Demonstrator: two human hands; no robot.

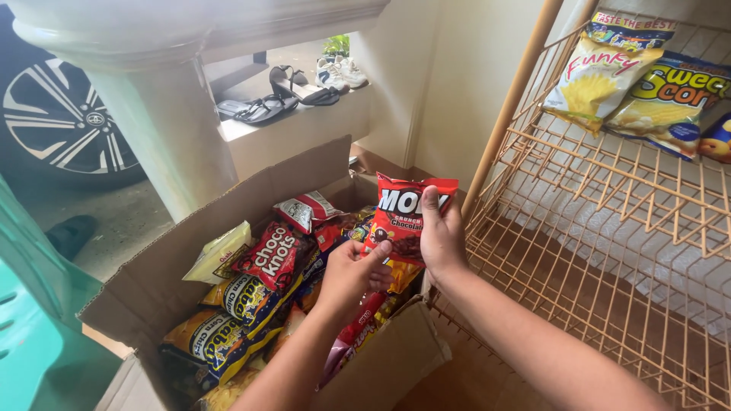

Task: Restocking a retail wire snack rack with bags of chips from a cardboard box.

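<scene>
Two hands' fingers (431, 204) pinching glossy red snack packet (407, 217) above cardboard box (152, 281).

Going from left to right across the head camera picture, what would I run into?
Green plastic chair → cardboard box of snack packets → left hand → red snack packet held by both hands → right hand → wire rack → yellow snack bags on its upper shelf.

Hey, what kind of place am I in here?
Likely a small home shop by a carport: both hands hold a red snack packet over a cardboard box of snacks, beside a wire display rack, with a car wheel behind.
</scene>
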